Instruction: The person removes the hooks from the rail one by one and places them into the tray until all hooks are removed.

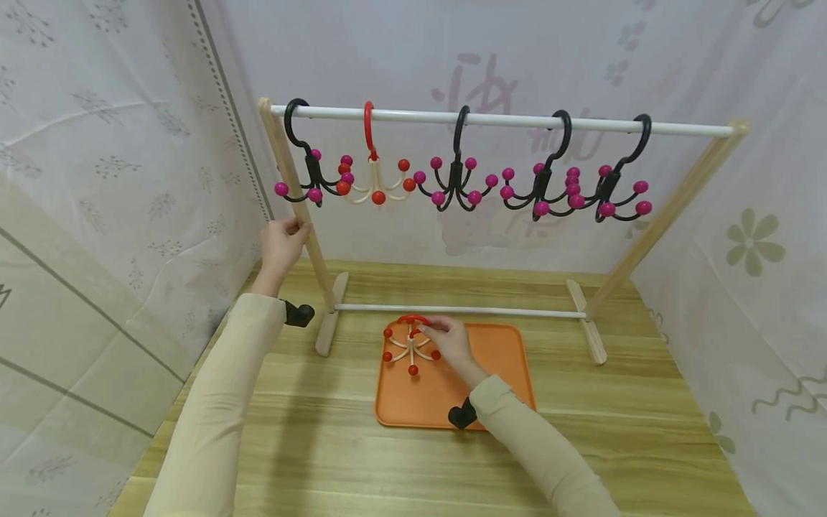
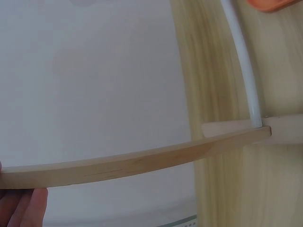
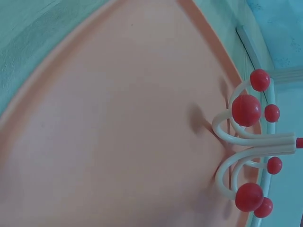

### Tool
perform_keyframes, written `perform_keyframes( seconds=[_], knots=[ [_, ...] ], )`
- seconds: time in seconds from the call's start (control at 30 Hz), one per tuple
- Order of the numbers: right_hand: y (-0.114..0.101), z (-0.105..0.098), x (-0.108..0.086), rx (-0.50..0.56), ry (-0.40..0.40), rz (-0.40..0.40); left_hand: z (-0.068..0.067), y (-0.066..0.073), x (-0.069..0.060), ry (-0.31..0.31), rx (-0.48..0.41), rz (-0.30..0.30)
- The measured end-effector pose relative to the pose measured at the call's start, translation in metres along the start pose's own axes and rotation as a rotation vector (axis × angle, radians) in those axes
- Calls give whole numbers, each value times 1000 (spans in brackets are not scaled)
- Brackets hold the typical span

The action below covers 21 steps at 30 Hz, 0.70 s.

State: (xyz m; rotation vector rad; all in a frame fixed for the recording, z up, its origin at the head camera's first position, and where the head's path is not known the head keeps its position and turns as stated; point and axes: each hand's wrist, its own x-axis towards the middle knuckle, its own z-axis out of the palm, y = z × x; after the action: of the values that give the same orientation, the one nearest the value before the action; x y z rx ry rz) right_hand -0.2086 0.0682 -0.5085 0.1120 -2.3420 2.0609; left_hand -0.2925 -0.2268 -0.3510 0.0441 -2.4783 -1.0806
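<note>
My right hand pinches the red hook of a cream-coloured hanger over the orange tray. Red balls tip the hanger's curved arms. In the right wrist view, this hanger casts a shadow on the tray; the hand is out of that view. At the left end of a wooden rack, my left hand grips the upright post. Its fingertips show against the post in the left wrist view. Just above that hand, a black hanger with pink balls hangs from the rack's rail.
The white rail carries another red-hooked cream hanger and several black ones with pink balls. A lower white bar joins the rack's feet behind the tray. Patterned cloth encloses the wooden table.
</note>
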Motion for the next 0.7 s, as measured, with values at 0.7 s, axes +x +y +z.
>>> perform_keyframes(
  seconds=[0.7],
  knots=[
    [-74, -107, 13, -160, -147, -31, -1, 0, 0, -8, -3, 2]
  ],
)
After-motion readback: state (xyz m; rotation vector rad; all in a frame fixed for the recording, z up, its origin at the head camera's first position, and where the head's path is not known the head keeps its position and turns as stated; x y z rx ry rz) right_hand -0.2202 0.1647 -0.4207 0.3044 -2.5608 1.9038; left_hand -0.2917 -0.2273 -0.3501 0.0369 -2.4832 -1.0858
